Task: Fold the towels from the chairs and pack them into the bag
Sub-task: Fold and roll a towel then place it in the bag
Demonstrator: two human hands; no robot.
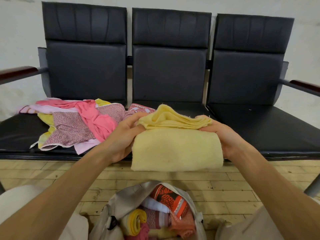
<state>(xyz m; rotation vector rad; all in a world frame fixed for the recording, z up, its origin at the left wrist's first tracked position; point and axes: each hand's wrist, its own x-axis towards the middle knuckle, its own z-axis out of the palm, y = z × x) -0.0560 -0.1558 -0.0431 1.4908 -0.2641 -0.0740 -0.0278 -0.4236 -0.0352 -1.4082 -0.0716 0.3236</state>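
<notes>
Nearest you, between your knees, the grey bag (129,191) sits on the plank floor (225,184) with its mouth open. Folded towels are already in it: an orange patterned one (166,196) at the far side, a white one (155,205) under it, a yellow roll (136,220) at the left, a striped one (156,219) in the middle and a coral one (183,226) at the right.

Above and just beyond the bag, both your hands hold the folded pale yellow towel (176,148) in the air, level with the front edge of the middle seat (181,108). Your left hand (123,135) grasps its left end, fingers curled round the fold. Your right hand (224,134) grasps its right end, fingers curled over the stacked layers on top. The towel's lower flap hangs down toward the floor; it touches neither the seat nor the bag.

Further off, a loose pile of unfolded towels (81,123), pink, yellow and red-speckled, lies on the left seat (19,130), reaching its front edge. A red patterned piece (142,108) spills over onto the left edge of the middle seat.

Behind, three joined black chairs (245,70) stand against a pale wall (19,32), with a wooden armrest (19,70) at each end.
</notes>
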